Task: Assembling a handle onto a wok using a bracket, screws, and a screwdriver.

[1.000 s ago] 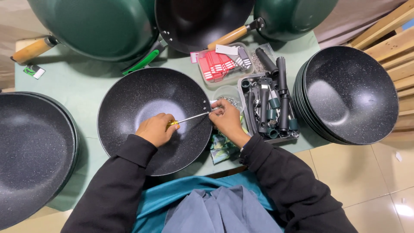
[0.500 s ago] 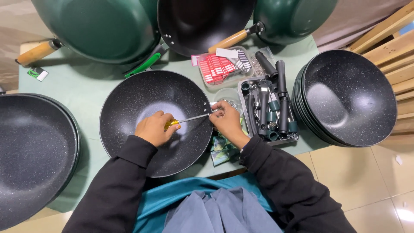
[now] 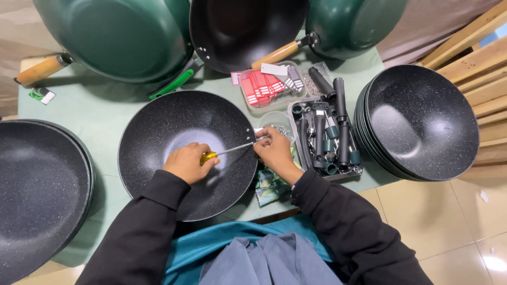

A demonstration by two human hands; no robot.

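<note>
A black speckled wok lies on the pale green table in front of me. My left hand sits inside the wok, closed around the yellow handle of a screwdriver. Its metal shaft runs right to the wok's rim. My right hand rests at that rim, fingers pinched where the screwdriver tip meets it. What the fingers pinch is too small to tell.
A metal tray of black handles lies right of my right hand. A clear box of red tags is behind it. Stacked black woks stand at right, more woks at left. Green woks with wooden handles line the back.
My view has shifted slightly. Both hands stay at the wok's rim with the screwdriver in the same place.
</note>
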